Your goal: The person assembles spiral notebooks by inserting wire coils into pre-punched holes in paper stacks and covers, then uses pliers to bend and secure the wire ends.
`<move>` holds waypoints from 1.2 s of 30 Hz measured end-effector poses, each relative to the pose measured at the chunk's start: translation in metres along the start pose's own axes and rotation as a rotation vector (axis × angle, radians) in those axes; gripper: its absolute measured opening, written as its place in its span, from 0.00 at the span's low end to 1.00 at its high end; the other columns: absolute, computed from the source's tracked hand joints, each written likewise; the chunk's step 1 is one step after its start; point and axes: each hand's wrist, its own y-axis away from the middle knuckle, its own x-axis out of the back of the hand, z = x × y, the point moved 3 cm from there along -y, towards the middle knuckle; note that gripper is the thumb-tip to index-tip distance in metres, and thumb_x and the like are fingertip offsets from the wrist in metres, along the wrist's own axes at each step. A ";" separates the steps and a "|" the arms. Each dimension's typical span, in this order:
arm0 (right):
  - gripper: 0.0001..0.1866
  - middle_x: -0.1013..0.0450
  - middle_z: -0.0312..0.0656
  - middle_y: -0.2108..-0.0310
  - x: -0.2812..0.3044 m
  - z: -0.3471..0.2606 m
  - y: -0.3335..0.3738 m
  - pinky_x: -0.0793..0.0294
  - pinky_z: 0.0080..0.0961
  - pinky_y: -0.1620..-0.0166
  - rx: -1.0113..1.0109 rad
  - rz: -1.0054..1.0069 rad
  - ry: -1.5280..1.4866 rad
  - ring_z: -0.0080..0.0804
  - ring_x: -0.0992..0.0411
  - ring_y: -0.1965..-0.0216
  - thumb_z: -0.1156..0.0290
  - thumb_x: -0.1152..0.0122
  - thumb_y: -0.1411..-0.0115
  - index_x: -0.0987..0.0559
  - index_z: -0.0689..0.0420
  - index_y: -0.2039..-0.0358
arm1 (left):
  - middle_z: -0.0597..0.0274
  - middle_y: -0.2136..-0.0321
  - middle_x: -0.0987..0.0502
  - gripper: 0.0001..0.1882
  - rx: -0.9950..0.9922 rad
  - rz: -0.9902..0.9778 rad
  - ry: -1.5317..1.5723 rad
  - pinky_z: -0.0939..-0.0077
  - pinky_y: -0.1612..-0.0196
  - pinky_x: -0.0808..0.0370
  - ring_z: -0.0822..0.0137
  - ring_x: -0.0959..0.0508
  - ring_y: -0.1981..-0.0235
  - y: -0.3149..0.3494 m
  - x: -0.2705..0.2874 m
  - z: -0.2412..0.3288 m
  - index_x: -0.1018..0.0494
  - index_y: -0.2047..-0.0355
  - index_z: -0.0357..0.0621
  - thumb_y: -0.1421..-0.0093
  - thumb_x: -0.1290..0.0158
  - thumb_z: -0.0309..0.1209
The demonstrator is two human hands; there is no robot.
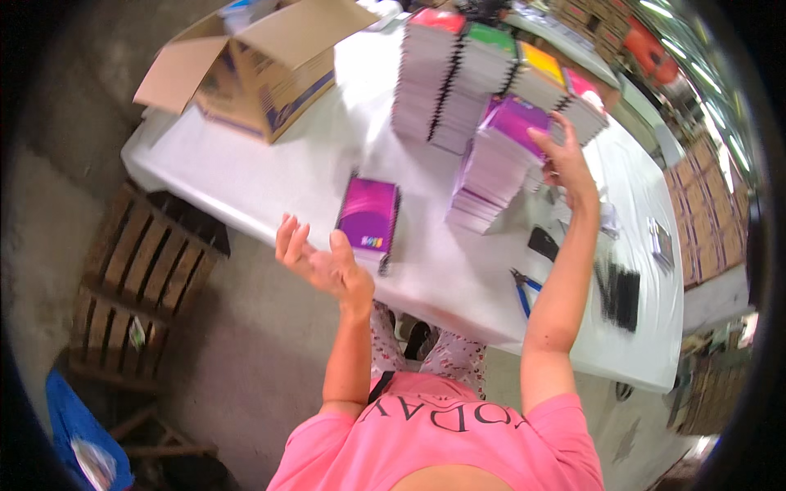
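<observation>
My left hand (332,266) is open, palm up and fingers spread, beside a short pile of purple-covered spiral notebooks (368,214) near the table's front edge. It holds nothing. My right hand (566,159) is closed on the right edge of a purple notebook (524,123) at the top of a tall stack. The fingers on that edge are slightly blurred, so how many notebooks they grip is hard to tell. Just behind stand tall stacks of spiral notebooks with red (438,20), green (491,38) and yellow (542,61) covers.
An open cardboard box (270,90) stands at the table's far left. Blue-handled pliers (524,286), a small black piece (543,242) and a bundle of black binding spirals (626,299) lie on the white-covered table (458,295). A slatted wooden seat (139,286) stands left; stacked cartons (708,213) are at right.
</observation>
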 end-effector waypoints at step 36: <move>0.21 0.33 0.45 0.49 0.204 0.308 0.123 0.34 0.43 0.50 -0.339 0.441 1.050 0.43 0.36 0.47 0.68 0.46 0.42 0.31 0.54 0.47 | 0.62 0.65 0.35 0.28 -0.246 -0.910 -0.269 0.40 0.47 0.51 0.55 0.35 0.53 0.173 -0.083 0.068 0.33 0.73 0.51 0.67 0.33 0.51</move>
